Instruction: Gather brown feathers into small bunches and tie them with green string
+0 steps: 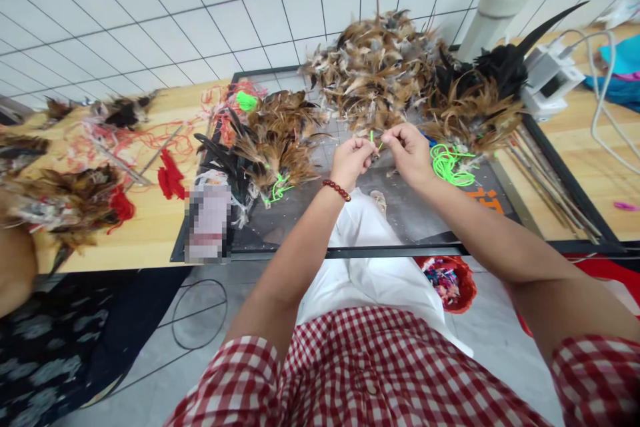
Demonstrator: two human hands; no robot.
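My left hand [350, 161], with a beaded bracelet [337, 190] at its wrist, is closed in a pinch over the dark glass tabletop [320, 217]. A short piece of bright green cord [371, 136] sticks up by its fingertips, with a small dark bit beneath that I cannot make out. Just to the right, my right hand [411, 155] pinches at the same cord, finger and thumb together. Behind both hands rises a large heap of brown feathers [375, 73]. A loose coil of green cord [453, 165] lies beside my right hand.
Feather bundles with green ties [280, 137] lie at left, near a red yarn piece [171, 175]. At right are brown feathers [473, 113], thin sticks [550, 180], a white charger [550, 77] and a tall bottle [495, 13]. Another person's arm [15, 253] shows at far left.
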